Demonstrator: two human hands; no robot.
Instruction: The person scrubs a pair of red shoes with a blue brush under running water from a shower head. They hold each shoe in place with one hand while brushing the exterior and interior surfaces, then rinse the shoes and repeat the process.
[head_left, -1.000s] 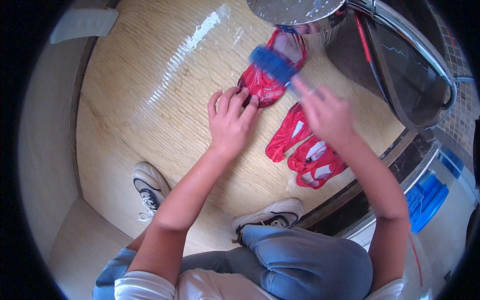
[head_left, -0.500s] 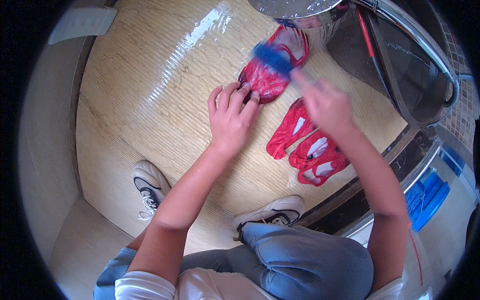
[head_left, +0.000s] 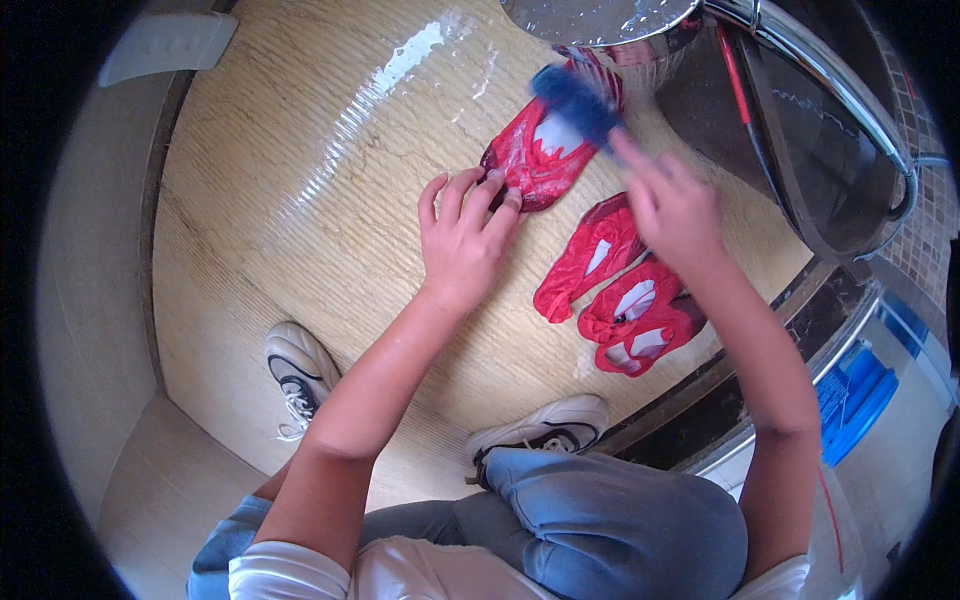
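A wet red cloth slipper (head_left: 520, 165), like a ballet shoe with a pale inside, lies flat on the floor. My left hand (head_left: 462, 240) holds down its near end with bent fingertips. My right hand (head_left: 675, 205) is closed round the handle of a blue scrubbing brush (head_left: 578, 103), blurred by motion. The bristle head lies over the slipper's far part and hides some of it. Beneath and beside my right hand lie more red slippers, one (head_left: 585, 262) next to another (head_left: 630, 300), with a third (head_left: 640, 348) nearest me.
A metal basin (head_left: 605, 20) holding water stands at the far edge. A chrome pipe (head_left: 830, 60) curves along the right, beside a red-and-black rod (head_left: 735, 75). My shoes (head_left: 300, 370) rest on the wet, wood-patterned floor (head_left: 330, 240). A blue plastic item (head_left: 860, 405) sits at right.
The brush and my right hand have moved away from me and slightly right along the slipper, uncovering its pale inside. My left hand stays almost in place.
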